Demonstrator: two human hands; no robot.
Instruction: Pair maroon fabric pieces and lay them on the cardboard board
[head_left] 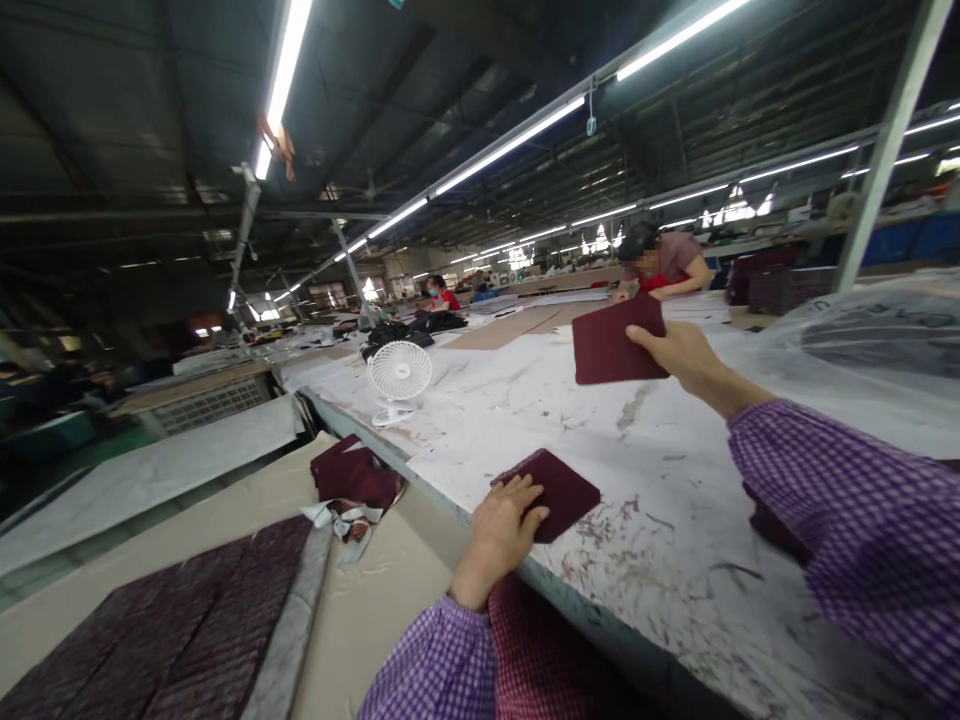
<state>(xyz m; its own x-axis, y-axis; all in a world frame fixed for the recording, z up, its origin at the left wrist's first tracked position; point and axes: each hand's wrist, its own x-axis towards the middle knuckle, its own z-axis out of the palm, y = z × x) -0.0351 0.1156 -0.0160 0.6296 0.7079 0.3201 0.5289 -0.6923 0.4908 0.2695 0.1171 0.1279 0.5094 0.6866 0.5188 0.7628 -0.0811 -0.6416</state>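
My right hand (679, 355) grips a flat maroon panel (611, 342) by its right edge, thumb on the near face, and holds it raised over the white-covered table (480, 400). Lower down, my left hand (506, 520) lies with its fingers spread on the left part of a second maroon piece (562, 492), which rests on the tabletop near its front edge. The two pieces are apart. Fingers of my right hand behind the panel are hidden.
A white fan (400, 372) stands on the table beside dark cloth. Crumpled maroon fabric (356, 475) and rows of maroon stacks (172, 620) lie lower left. Clear plastic (885, 340) covers the right side. A person (671, 265) leans over the table's far side.
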